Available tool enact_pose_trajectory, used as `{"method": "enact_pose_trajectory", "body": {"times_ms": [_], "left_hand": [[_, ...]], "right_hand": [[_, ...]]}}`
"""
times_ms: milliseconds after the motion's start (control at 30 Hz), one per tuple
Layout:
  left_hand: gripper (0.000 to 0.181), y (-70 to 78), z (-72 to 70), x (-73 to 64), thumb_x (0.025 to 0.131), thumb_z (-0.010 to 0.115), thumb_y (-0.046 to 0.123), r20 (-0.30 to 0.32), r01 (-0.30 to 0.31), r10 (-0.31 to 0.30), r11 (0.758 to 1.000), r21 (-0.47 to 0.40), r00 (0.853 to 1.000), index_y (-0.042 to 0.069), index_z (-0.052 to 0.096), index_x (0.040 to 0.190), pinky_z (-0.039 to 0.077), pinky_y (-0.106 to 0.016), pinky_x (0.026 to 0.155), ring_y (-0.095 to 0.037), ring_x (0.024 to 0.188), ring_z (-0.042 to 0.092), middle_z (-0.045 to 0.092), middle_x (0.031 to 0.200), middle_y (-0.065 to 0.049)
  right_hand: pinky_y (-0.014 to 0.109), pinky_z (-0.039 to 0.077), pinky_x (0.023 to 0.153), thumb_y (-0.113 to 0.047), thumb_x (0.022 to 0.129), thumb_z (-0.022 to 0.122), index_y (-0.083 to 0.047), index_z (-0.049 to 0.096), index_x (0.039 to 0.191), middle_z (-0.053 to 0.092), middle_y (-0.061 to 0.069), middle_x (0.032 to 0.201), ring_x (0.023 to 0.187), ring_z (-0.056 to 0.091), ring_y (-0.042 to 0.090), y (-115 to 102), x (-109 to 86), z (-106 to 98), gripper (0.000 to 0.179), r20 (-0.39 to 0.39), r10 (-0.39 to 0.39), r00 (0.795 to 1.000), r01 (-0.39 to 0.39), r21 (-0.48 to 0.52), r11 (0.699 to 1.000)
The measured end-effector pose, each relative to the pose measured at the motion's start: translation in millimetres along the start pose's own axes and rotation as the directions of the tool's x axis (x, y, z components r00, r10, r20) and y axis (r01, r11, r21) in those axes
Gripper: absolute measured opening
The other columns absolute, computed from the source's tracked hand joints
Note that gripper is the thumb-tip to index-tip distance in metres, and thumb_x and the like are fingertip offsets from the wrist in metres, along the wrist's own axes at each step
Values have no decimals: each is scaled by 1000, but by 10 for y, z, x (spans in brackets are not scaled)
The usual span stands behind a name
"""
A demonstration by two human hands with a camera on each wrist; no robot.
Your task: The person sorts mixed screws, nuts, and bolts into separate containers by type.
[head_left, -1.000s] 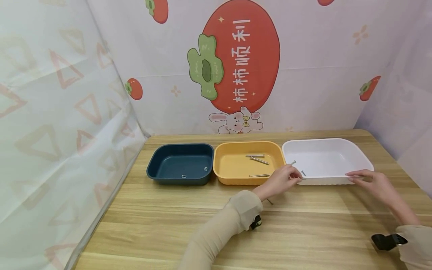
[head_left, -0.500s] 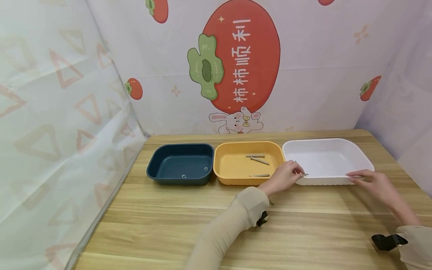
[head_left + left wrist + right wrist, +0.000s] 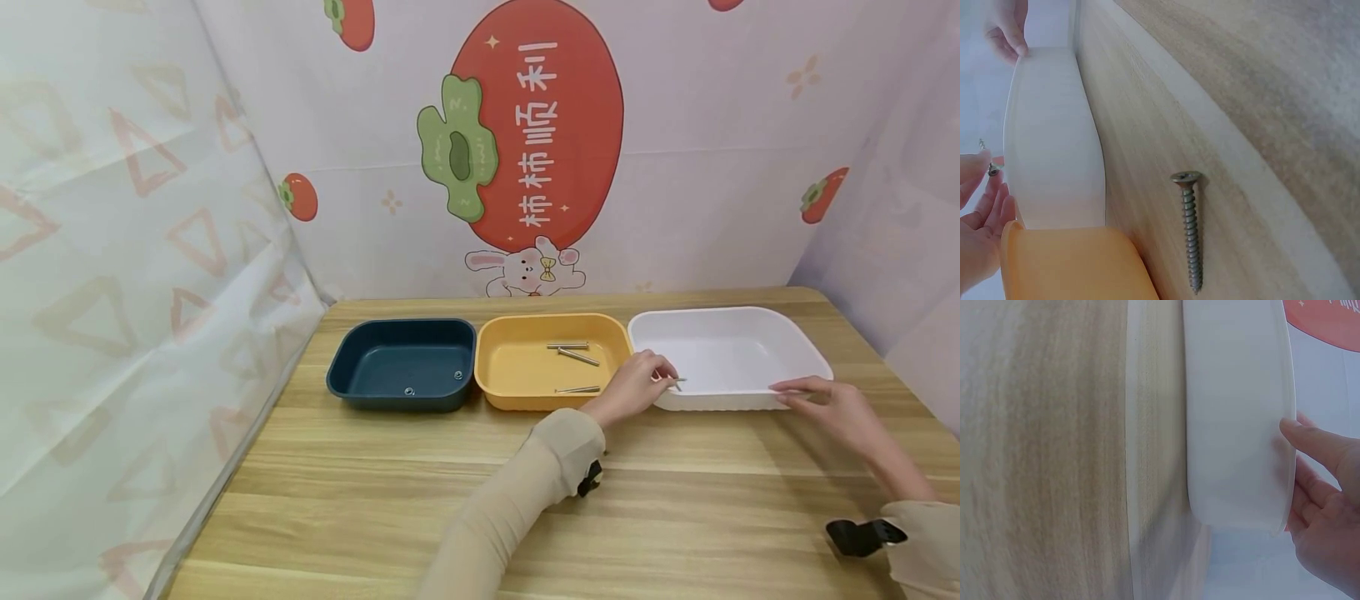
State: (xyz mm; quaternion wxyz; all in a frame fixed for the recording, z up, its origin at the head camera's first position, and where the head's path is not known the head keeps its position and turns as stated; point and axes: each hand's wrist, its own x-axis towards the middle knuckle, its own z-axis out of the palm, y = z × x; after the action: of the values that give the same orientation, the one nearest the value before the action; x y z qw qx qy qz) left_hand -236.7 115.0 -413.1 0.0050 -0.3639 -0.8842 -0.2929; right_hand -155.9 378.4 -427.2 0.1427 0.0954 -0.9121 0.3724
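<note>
My left hand [image 3: 636, 387] is over the front left corner of the white tray [image 3: 727, 402], pinching a small metal screw [image 3: 680, 381] between thumb and fingers. In the left wrist view the screw's head [image 3: 993, 169] shows at the fingertips, and a threaded end sticks up behind them. My right hand [image 3: 831, 410] grips the front rim of the same tray near its right end, thumb outside and fingers inside, as the right wrist view shows. Another screw [image 3: 1191, 231] lies on the table in front of the trays, mostly hidden by my left arm in the head view.
Left of the white tray stands a yellow tray [image 3: 517, 402] with several long screws or bolts [image 3: 577, 357]. Beyond it is a dark blue tray [image 3: 390, 402] holding two small nuts [image 3: 458, 375]. A printed curtain [image 3: 360, 242] hangs behind the wooden table [image 3: 337, 500].
My left hand has moved slightly right and up over the white tray's corner, and the screw in its fingers has turned. The right hand stays on the rim.
</note>
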Motion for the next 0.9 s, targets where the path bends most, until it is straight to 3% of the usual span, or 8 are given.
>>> {"method": "enact_pose_trajectory", "body": {"times_ms": [167, 400, 633, 900], "left_hand": [[15, -27, 7, -26, 85, 59, 13, -8, 2, -3, 999, -40, 1000, 9, 65, 97, 33, -2, 67, 0, 80, 52, 57, 90, 2], [15, -73, -6, -104, 86, 57, 14, -1, -37, 38, 992, -124, 999, 8, 64, 97, 34, -3, 72, 2, 77, 51, 59, 93, 1], [15, -101, -73, -187, 86, 57, 14, 28, -51, 57, 982, -180, 998, 8, 64, 98, 36, -3, 68, 2, 78, 49, 58, 92, 1], [15, -163, -154, -315, 85, 59, 14, 45, -107, 118, 975, -196, 992, 7, 64, 97, 38, -6, 70, -3, 79, 52, 60, 89, 1]], "right_hand": [[3, 28, 66, -9, 82, 62, -5, 66, 92, 47, -39, 89, 84, 36, -26, 6, 0, 1, 12, 14, 0, 1000, 1, -6, 1000], [6, 30, 63, -10, 82, 62, -4, 66, 93, 46, -39, 88, 83, 36, -25, 19, -14, 3, 13, 28, 24, 999, -23, -25, 999], [6, 31, 63, -8, 82, 62, -4, 66, 93, 47, -38, 89, 83, 37, -24, -2, -8, -17, 12, 28, 11, 1000, -11, -1, 1000], [6, 31, 63, -9, 82, 61, -3, 65, 94, 46, -39, 90, 83, 37, -24, -9, -1, -17, 14, 32, 21, 999, -21, 1, 1000]]}}
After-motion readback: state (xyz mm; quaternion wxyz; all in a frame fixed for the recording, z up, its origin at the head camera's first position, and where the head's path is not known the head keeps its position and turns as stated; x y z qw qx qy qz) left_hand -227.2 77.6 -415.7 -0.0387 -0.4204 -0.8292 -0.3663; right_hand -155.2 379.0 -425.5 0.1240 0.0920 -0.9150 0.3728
